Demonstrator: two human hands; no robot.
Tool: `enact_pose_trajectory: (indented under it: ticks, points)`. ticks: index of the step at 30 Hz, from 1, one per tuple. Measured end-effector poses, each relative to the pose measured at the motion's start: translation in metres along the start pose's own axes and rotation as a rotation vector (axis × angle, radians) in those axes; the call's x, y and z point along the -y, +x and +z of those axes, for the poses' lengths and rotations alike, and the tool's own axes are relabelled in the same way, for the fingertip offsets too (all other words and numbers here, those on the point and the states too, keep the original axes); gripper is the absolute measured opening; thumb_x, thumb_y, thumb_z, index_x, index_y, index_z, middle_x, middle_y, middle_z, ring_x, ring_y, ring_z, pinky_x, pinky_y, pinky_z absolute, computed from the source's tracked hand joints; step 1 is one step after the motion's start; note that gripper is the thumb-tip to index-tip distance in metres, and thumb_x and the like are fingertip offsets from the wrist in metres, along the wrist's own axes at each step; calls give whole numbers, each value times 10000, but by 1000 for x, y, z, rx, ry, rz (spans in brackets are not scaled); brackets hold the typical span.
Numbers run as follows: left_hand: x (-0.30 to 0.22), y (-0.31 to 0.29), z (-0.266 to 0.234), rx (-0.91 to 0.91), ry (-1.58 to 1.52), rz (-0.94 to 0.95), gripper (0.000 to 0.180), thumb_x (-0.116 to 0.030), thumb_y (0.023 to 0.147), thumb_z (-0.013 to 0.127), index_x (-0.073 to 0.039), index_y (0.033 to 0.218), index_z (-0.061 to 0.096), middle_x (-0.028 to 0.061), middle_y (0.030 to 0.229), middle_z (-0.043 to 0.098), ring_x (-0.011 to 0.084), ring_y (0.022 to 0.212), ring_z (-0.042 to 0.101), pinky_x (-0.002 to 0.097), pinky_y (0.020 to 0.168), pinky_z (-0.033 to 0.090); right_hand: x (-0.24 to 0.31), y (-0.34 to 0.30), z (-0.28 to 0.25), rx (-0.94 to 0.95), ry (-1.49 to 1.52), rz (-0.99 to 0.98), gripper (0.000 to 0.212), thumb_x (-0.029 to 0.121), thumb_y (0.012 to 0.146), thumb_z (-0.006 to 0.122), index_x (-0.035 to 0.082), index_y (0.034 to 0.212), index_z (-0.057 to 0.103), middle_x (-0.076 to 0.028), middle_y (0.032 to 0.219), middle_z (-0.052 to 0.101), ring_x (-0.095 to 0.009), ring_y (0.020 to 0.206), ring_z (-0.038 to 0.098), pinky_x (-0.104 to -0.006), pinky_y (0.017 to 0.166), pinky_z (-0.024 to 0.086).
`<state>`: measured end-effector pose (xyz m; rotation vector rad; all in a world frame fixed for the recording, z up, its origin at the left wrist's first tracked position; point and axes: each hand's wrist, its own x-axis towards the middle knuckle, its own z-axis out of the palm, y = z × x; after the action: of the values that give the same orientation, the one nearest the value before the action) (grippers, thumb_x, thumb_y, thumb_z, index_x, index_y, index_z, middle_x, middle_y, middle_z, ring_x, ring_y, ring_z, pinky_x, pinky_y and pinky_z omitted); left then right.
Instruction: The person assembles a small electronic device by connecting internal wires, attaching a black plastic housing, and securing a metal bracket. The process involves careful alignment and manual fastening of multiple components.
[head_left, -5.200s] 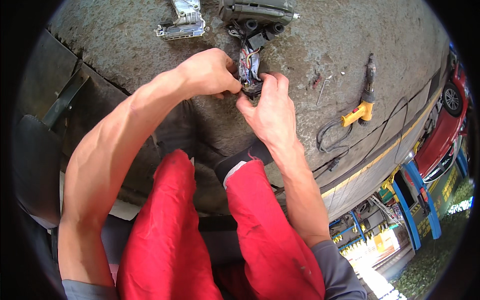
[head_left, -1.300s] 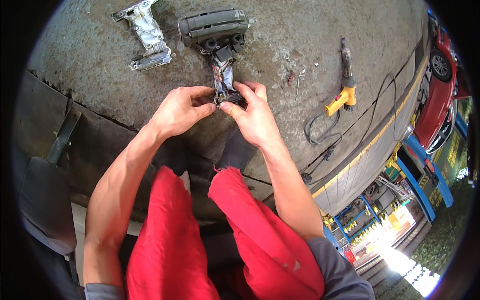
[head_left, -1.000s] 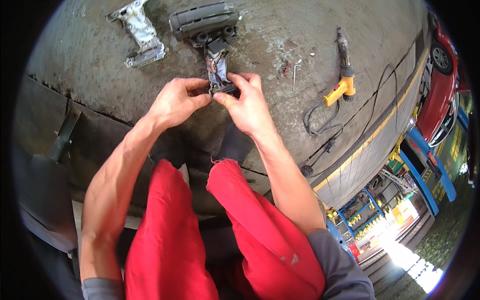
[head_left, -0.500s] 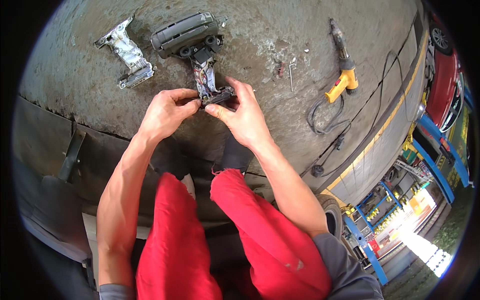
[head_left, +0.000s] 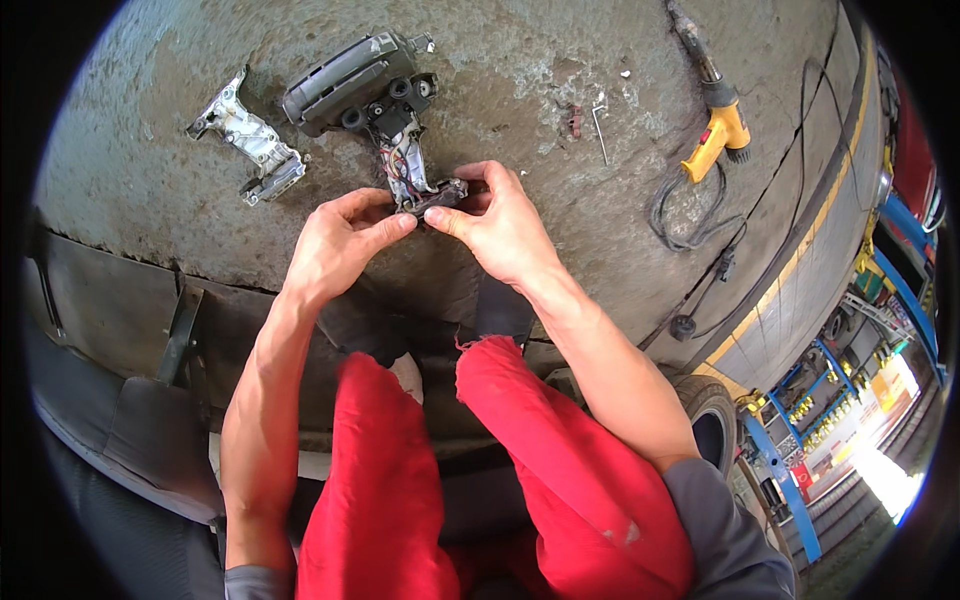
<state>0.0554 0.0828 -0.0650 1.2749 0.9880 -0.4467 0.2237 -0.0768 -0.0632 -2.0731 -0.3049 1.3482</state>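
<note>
An opened power tool (head_left: 352, 82) lies on the stained floor, its dark grey body away from me and its handle pointing toward me. Inside the pale handle (head_left: 402, 165), red and dark wires show. My left hand (head_left: 335, 245) pinches the left end of the dark foot of the handle (head_left: 438, 197), thumb on the near side. At the right end, my right hand (head_left: 510, 235) grips the same foot between thumb and fingers. Both thumbs are close together; some fingertips are hidden behind the part. Left of the tool rests a loose whitish housing half (head_left: 250, 140).
A yellow heat gun (head_left: 718, 130) with a coiled dark cable lies to the right. Between it and the tool are a bent metal key (head_left: 600, 135) and a small reddish piece (head_left: 574, 122). A tyre (head_left: 708, 415) stands near my right elbow. My red-trousered knees are below my hands.
My left thumb has moved right along the handle's foot, closer to my right thumb. The view has shifted, so the heat gun and the key appear further right.
</note>
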Motion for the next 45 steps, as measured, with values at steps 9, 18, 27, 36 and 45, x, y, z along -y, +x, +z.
enact_pose_trajectory:
  ticks: [9,18,27,36,45]
  points:
    - [-5,-4,6,-218,-108,3,482,-327,1021,759,46,1322,706,87,1016,775,130,889,715,293,754,584,23,-4,-15,84,-180,-30,698,345,861,900,-23,1384,619,-235,1367,589,-375,1274,629,-427,1084,525]
    - [-20,6,13,-253,-263,9,483,-323,1054,715,49,1360,679,47,1026,760,97,811,704,263,662,516,27,27,-10,70,-63,-226,525,274,965,775,-68,1339,635,-244,1226,750,-359,1119,746,-437,981,583]
    - [-7,14,10,-207,-398,7,438,-309,1052,726,17,1341,684,26,1027,751,94,818,709,259,698,512,34,51,2,159,39,-130,569,280,934,808,-75,1340,628,-230,1167,768,-306,1060,762,-415,925,591]
    - [-9,8,6,-153,-483,35,332,-312,1042,746,-17,1190,707,-24,925,701,60,783,616,255,700,504,53,57,2,335,337,-24,589,336,929,850,-102,1269,650,-170,1099,761,-214,970,729,-360,871,584]
    - [-16,7,-2,-155,-438,36,280,-304,1028,755,-50,1136,707,-26,910,695,66,787,613,269,723,497,60,65,7,445,443,75,609,537,977,771,-26,1200,699,-56,942,732,-121,787,688,-291,697,559]
